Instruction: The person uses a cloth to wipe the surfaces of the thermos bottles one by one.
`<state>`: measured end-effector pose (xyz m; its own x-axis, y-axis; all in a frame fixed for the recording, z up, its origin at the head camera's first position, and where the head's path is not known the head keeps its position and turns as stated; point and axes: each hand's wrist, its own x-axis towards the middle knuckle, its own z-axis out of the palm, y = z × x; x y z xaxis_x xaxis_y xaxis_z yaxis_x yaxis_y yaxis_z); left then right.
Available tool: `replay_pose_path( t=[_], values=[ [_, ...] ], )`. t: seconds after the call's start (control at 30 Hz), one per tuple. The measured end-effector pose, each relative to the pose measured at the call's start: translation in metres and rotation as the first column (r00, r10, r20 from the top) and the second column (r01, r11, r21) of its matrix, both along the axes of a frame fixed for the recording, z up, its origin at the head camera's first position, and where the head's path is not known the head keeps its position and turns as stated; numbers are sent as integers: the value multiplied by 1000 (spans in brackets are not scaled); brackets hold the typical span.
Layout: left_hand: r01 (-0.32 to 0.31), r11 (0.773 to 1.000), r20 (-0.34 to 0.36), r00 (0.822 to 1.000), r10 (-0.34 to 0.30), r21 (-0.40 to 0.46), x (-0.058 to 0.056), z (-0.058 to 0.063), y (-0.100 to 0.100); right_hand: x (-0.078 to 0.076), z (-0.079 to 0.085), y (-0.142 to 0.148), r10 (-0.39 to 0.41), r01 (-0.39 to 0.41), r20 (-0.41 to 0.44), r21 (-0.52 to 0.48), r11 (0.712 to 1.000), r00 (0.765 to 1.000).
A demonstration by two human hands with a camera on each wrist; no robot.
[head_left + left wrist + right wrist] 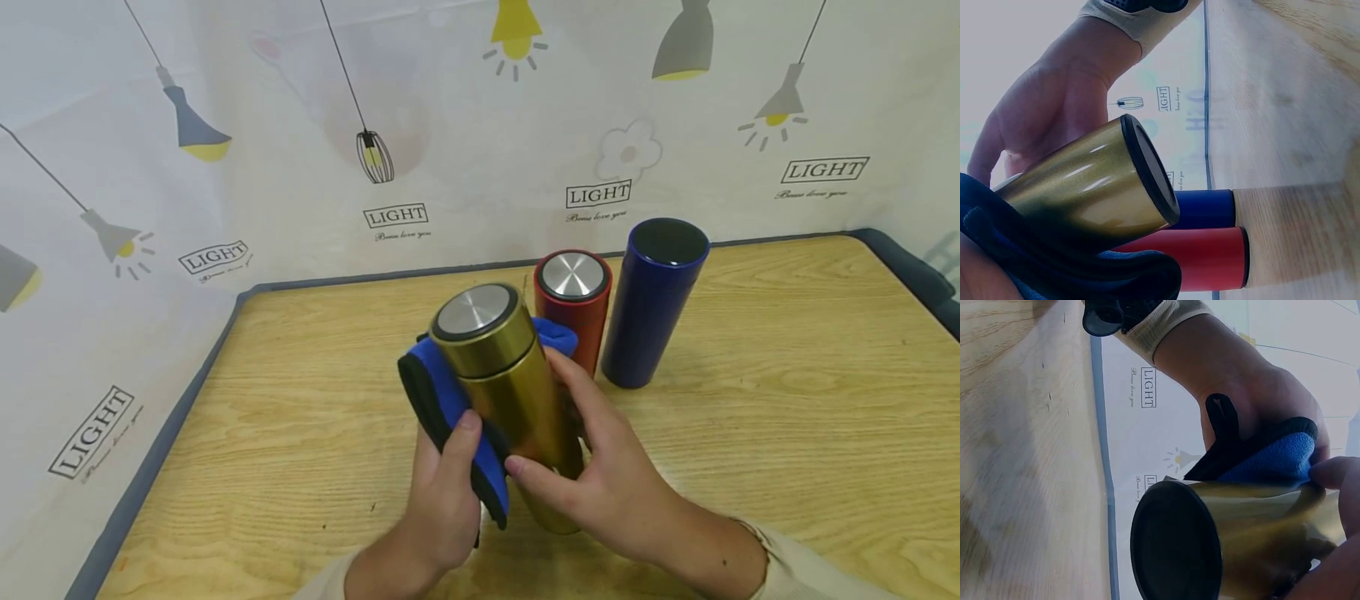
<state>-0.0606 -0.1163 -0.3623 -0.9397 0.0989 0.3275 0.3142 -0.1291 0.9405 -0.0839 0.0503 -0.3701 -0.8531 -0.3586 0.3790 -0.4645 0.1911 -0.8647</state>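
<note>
A gold thermos bottle [525,417] with a silver-topped lid is held tilted above the table. My right hand [622,483] grips its right side, thumb across the front. With my left hand [446,500] I hold a blue cloth [450,392] with black edging against the bottle's left side, thumb in front. Part of the cloth wraps behind the bottle, and the fingers there are hidden. The bottle's dark base [1175,544] shows in the right wrist view. Just behind stand a red thermos [573,312] and a blue thermos [656,312], both upright.
The wooden table [300,417] has a dark blue border along its back and left edges. A pale curtain [480,167] printed with lamps rises behind it and on the left.
</note>
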Motion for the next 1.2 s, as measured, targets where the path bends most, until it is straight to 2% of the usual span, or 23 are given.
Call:
replay_pose_path(
  t=[0.2, 0.53, 0.93, 1.2],
  values=[
    [-6, 1000, 2, 1000, 6, 1, 0, -1, 0, -2, -3, 0, 0, 0, -20, -1, 1000, 1000],
    [-27, 999, 51, 998, 25, 26, 0, -1, 2, -1, -3, 1, -7, 7, 0, 17, 1000, 1000],
    [-3, 1000, 13, 1000, 3, 30, -1, -2, 1, -2, -3, 2, 5, -5, -13, 12, 1000, 1000],
    [-59, 994, 89, 995, 51, 94, 0, 0, 4, -1, 2, 1, 34, -34, 5, 9, 999, 999]
  ],
)
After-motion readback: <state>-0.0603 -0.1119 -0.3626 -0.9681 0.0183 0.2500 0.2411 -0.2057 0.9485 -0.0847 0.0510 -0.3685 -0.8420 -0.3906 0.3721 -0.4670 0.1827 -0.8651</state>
